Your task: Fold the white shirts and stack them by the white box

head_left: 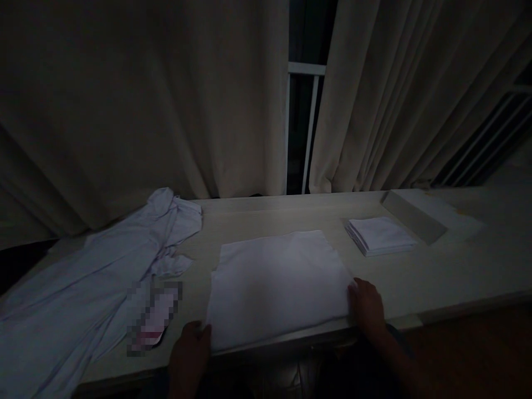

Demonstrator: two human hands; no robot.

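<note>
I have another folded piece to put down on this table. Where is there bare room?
Bare tabletop lies right of the spread cloth, in front of the folded stack and flat box. A strip also runs behind the cloth, below the curtains. The left is crowded by the rumpled garment.

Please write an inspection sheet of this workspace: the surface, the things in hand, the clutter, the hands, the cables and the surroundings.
Surface: pale table, dimly lit.
Things in hand: white cloth spread flat at the near edge of the table.
Clutter: crumpled shirt on the left; stack of folded cloths on the right; flat box behind the stack; small blurred item beside the shirt.
Hands: left hand at the cloth's near left corner; right hand at its near right corner, fingers on the edge. Whether either one pinches the cloth cannot be told.
Cables: nothing seen.
Surroundings: curtains parted before a dark window.
</note>
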